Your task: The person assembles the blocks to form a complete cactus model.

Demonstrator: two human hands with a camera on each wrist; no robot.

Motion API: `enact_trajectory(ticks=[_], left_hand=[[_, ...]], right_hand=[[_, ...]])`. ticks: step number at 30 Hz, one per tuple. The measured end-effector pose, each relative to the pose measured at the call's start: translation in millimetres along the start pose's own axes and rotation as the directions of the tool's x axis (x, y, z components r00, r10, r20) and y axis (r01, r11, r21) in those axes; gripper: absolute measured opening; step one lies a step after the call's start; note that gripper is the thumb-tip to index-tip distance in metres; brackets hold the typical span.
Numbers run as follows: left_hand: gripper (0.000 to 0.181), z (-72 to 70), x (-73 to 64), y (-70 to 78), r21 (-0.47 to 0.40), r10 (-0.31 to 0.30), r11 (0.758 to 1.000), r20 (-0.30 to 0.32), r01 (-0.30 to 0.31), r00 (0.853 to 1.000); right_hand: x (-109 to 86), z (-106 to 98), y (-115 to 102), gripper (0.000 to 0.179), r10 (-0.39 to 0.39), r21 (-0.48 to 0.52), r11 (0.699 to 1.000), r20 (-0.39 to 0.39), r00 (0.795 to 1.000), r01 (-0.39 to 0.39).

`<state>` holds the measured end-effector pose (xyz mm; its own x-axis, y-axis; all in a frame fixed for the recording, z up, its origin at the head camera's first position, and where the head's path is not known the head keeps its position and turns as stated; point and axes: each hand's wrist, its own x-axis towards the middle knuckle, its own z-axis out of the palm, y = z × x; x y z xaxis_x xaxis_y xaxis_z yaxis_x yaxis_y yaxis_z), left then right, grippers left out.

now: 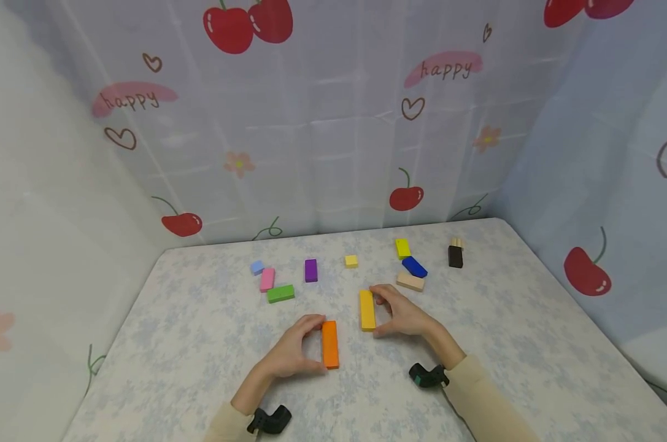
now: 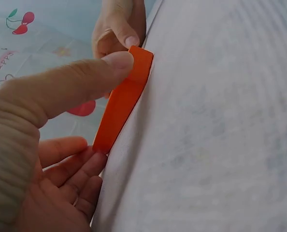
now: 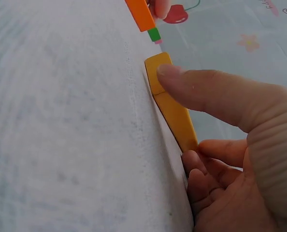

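Pale blue, a small block [image 1: 257, 267] lay leftmost on the white, blue-mottled tabletop [image 1: 162, 344], near a pink rectangular block [image 1: 267, 280] and a green oblong block [image 1: 280, 294]; a purple rectangular block [image 1: 311, 271] lay just right of these. Nearer the person, the left hand [image 1: 285, 354] pinched a long orange rectangular block [image 1: 330, 345] by its two ends, thumb at the near one and fingertips at the far one, with a wide gap between palm and block. Farther back to the right lay a small light-yellow block [image 1: 351, 262]. Next came a long deep-yellow rectangular block [image 1: 367, 310], lying well apart from the orange one and pinched lengthwise by the right hand [image 1: 407, 315]: thumb at the near end, fingertips at the far end, the span between them about as wide as the left's. Beyond that hand lay a bright-yellow block [image 1: 402, 248], a beige block [image 1: 410, 282], a dark-blue block [image 1: 415, 267] and, rightmost, a black block-like piece [image 1: 455, 257].
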<state>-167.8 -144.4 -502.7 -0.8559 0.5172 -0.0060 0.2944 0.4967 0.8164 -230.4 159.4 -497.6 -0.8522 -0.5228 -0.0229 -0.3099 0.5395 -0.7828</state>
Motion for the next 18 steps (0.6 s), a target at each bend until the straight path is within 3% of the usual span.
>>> enact_trajectory(ticks=[7, 12, 18], left_hand=[[0.088, 1.6, 0.0, 1.4, 0.024, 0.019, 1.000, -0.016, -0.019, 1.000], [0.087, 3.1, 0.4, 2.0, 0.049, 0.001, 0.999, -0.028, 0.000, 1.000], [0.083, 10.8, -1.3, 12.6, 0.081, 0.025, 0.996, -0.036, -0.022, 0.999]], right_hand=[[0.6, 1.1, 0.2, 0.090, 0.001, -0.036, 0.999, -0.023, 1.000, -0.002], [1.2, 1.2, 0.2, 0.090, 0.003, -0.050, 0.999, -0.034, 0.999, -0.005], [3.0, 0.2, 0.9, 0.088, -0.015, -0.046, 0.999, -0.040, 0.999, 0.013]])
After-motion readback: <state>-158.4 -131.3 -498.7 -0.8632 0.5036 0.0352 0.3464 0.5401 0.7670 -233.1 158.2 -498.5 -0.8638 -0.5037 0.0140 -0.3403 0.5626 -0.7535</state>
